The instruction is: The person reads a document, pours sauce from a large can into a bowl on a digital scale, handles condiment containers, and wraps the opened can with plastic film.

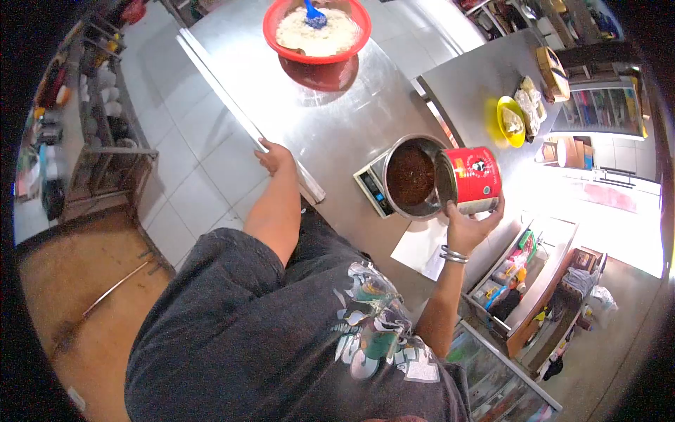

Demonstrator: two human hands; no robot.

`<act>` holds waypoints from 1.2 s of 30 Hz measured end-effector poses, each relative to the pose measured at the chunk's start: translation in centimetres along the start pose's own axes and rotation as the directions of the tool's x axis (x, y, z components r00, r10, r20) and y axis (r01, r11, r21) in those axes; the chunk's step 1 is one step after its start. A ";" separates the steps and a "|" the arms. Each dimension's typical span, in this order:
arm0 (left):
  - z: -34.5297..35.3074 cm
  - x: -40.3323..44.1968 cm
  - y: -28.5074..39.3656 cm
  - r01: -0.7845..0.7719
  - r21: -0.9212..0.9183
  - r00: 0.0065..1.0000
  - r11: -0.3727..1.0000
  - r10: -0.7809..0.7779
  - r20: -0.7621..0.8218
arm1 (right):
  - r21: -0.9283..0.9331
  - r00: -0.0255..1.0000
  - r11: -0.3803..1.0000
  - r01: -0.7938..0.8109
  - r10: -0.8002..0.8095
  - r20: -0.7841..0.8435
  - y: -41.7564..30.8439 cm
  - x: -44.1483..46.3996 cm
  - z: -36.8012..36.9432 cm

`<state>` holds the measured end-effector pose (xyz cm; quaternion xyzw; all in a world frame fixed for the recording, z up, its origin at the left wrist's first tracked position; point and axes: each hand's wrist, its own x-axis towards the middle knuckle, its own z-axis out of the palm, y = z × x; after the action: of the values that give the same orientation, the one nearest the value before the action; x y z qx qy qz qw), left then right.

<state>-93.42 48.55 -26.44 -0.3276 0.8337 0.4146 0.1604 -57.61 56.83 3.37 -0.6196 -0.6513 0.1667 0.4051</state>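
My left hand (pixel 275 157) rests at the metal table's long edge (pixel 225 98), its fingers slightly apart and nothing held. With my right hand (pixel 474 228) I grip a red can (pixel 474 176) near its base, tilted so its open mouth faces a steel bowl (pixel 387 176). Dark brown contents (pixel 411 176) lie in the bowl, which sits on a scale (pixel 371 186) with a lit display. Whether anything is flowing from the can cannot be made out. Farther along the table, a red basin (pixel 271 32) holds a pale mixture (pixel 330 39) and a blue utensil (pixel 314 15).
White paper (pixel 415 250) lies beside the bowl. On a second metal table (pixel 457 84) are a yellow plate (pixel 519 135) and plastic-wrapped packets (pixel 531 105). Shelves (pixel 91 133) stand at the left, and a drawer (pixel 506 320) with small goods is at the lower right.
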 end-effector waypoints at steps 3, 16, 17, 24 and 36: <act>-0.2 -0.3 0.2 0.001 0.037 1.000 0.999 -0.001 -0.023 | -0.136 0.997 0.989 0.063 -0.067 -0.026 1.8 -0.1 0.8; -0.7 -1.1 0.6 0.037 0.038 0.999 0.999 -0.036 -0.030 | 0.746 0.517 0.090 -0.659 0.776 0.363 8.5 -1.4 -8.1; -0.8 -1.1 0.5 0.018 0.042 0.999 0.999 -0.017 -0.029 | 0.773 0.436 -0.077 -0.630 0.788 0.434 9.5 -1.8 -8.5; -0.7 -1.2 0.6 0.001 0.059 0.997 0.998 0.003 -0.072 | 0.685 0.455 -0.465 -0.561 0.518 0.724 5.8 -7.6 -6.2; -11.1 19.5 -11.8 -0.801 0.150 0.264 0.580 0.116 0.958 | 0.414 0.407 -0.133 -0.901 0.076 0.910 -12.8 -15.2 10.3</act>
<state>-99.67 26.46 -37.15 0.2952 0.7608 0.2440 0.5240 -75.26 43.23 1.34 -0.3263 -0.1353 0.8779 0.3234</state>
